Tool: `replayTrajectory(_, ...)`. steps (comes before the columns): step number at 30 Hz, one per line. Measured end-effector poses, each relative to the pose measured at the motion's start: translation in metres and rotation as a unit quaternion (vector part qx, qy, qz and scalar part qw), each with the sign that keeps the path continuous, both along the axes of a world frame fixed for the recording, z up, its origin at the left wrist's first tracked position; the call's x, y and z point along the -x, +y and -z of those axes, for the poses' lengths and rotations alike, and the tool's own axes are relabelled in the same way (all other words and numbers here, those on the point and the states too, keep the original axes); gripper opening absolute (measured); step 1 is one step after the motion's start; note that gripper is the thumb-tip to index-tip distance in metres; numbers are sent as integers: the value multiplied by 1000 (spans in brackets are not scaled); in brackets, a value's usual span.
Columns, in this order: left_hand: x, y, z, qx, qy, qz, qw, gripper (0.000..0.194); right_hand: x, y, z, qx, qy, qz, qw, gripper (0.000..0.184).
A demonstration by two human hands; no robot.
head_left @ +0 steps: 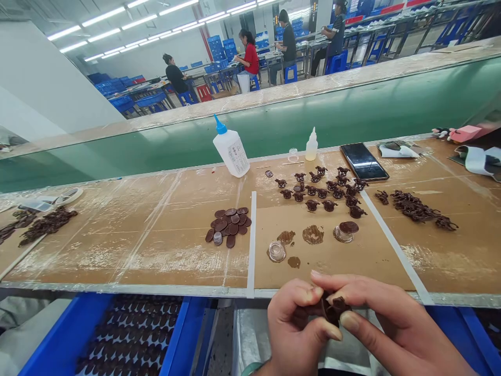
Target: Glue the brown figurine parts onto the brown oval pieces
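Note:
At the table's near edge, my left hand [291,326] is closed on a dark brown oval disc [325,308], seen nearly edge-on. Between the thumb and fingers of my right hand [391,318] is a small dark brown horse figurine [340,305], held against the disc; the fingers partly cover both. Beyond my hands, another brown oval disc [349,227] rests on a clear round cap. A second clear cap [276,251] sits to the left, near wet stains [313,234] on the cardboard. Several horse figurines on bases [322,193] stand in rows farther back.
Loose oval discs [230,224] lie left of a white tape strip [251,245]. Loose figurines [415,206] are heaped at right. Behind stand a large blue-tipped bottle [233,154], a small dropper bottle [311,146] and a phone [364,162]. A blue crate [180,334] holds brown pieces below left.

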State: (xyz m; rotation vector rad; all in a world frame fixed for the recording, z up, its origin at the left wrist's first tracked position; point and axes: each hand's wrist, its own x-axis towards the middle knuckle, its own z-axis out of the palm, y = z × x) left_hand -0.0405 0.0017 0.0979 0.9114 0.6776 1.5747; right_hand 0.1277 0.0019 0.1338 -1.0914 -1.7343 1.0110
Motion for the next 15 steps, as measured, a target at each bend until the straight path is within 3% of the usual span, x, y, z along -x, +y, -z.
replayTrajectory(15, -4, 4, -6, 32, -10, -10, 999, 31, 9, 4, -12, 41, 1, 47, 998, 19)
